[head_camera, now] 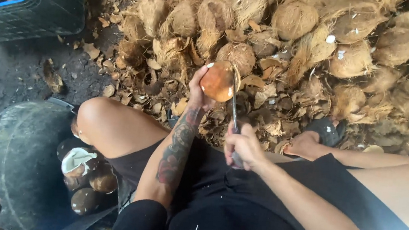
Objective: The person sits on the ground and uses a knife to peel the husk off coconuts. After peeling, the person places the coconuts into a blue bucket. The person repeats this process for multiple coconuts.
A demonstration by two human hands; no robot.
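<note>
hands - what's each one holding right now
Left hand: closed on a peeled brown coconut.
Right hand: closed on a knife, blade against the coconut.

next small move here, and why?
Probably draw the knife along the coconut to shave off more skin. The left hand holds the brown coconut up, and the right hand grips the handle with the blade already against the coconut's right edge.

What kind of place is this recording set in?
Likely an informal coconut-processing spot on bare ground. A heap of husked coconuts and husk scraps fills the floor, a blue crate holds peeled ones, and the left hand holds a coconut while the right hand grips a knife.
</note>
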